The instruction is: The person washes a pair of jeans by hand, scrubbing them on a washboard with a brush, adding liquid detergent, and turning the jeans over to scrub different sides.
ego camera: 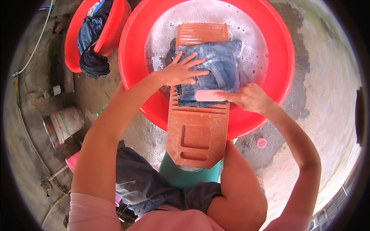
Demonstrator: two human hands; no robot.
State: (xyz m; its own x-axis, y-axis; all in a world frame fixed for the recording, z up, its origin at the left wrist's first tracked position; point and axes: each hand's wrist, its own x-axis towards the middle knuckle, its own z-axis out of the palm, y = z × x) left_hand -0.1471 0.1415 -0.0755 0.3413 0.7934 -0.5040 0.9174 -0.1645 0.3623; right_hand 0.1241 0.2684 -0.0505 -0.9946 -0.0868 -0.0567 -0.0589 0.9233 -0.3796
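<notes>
Wet blue denim jeans (222,66) lie bunched across a ridged brown washboard (199,115). The board slants out over the near rim of a large red basin (277,57) holding foamy, soapy water (251,31). With fingers spread, my left hand (185,69) rests flat on the denim. My right hand (250,96) grips a pink scrub brush (206,95), which lies against the lower edge of the jeans. The bristles are hidden underneath the brush. Below the board's near end is a green plastic stool (185,176), partly covered by the board.
A smaller red tub (115,31) with dark clothes (92,31) stands at the upper left, a black garment hanging over its rim. Left are a glass bottle (55,90) and a dirty bucket (66,122). A pink ring-shaped cap (261,142) lies on the wet concrete floor (289,156).
</notes>
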